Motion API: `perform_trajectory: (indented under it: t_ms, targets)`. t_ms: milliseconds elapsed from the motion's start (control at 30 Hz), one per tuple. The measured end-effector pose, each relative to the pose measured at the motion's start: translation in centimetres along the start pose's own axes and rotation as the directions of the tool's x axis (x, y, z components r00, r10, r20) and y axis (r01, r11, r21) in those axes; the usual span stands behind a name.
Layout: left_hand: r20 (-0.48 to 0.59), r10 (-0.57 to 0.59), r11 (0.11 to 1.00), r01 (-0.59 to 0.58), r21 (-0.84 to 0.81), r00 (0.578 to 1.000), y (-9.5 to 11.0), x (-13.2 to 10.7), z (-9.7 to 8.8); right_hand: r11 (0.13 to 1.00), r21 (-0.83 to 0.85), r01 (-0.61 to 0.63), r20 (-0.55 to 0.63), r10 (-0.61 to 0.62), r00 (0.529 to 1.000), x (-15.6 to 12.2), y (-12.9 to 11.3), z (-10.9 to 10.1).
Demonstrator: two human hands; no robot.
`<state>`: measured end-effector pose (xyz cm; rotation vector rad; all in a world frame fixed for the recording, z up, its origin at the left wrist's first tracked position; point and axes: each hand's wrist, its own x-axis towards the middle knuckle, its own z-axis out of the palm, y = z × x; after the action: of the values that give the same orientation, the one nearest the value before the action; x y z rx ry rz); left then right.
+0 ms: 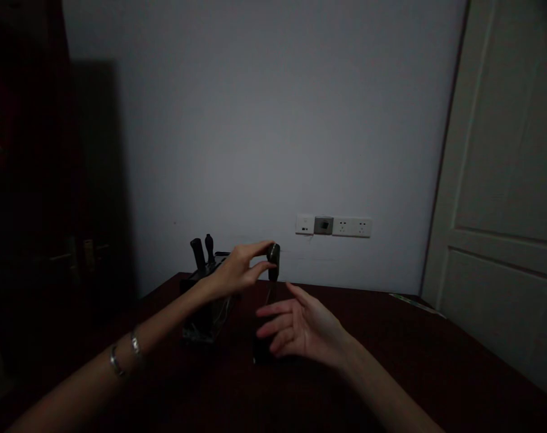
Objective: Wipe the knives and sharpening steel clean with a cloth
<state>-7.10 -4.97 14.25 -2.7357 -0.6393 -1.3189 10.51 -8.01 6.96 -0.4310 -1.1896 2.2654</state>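
My left hand (241,264) pinches the top of an upright knife's dark handle (274,270) between thumb and fingers. Below the handle a narrow, dim strip like a blade runs down; its lower part is lost in shadow and behind my other hand. My right hand (300,328) is open beside it, palm turned left and fingers spread, in front of a dark shape. Whether the fingers touch that shape I cannot tell. Behind my left wrist stands a dark knife block (201,331), with black handles (198,254) sticking up from it.
The dark reddish table (358,373) reaches back to a pale wall (264,132) with a row of sockets (345,227). A thin flat strip (417,305) lies at the table's right back edge, near a white door (503,180). The room is dim.
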Motion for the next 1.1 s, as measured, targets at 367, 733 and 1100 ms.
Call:
perform_trajectory:
  t_ms: [367,733,1100]
  targets:
    - [-0.187,-0.349,0.897,0.270,-0.349,0.918,-4.9,5.0,-8.9,0.980,-0.188,0.069,0.043,-0.062,0.997,0.7,0.5,-5.3]
    - [-0.235,-0.384,0.870,0.265,-0.415,0.893,-9.8,7.0,-15.4,0.982,-0.174,-0.069,-0.571,-0.044,0.820,6.5,8.9,-16.1]
    - [-0.243,-0.388,0.881,0.281,-0.381,0.889,-14.6,6.6,-16.5,0.969,0.070,0.238,-0.466,-0.179,0.866,6.0,9.9,-20.2]
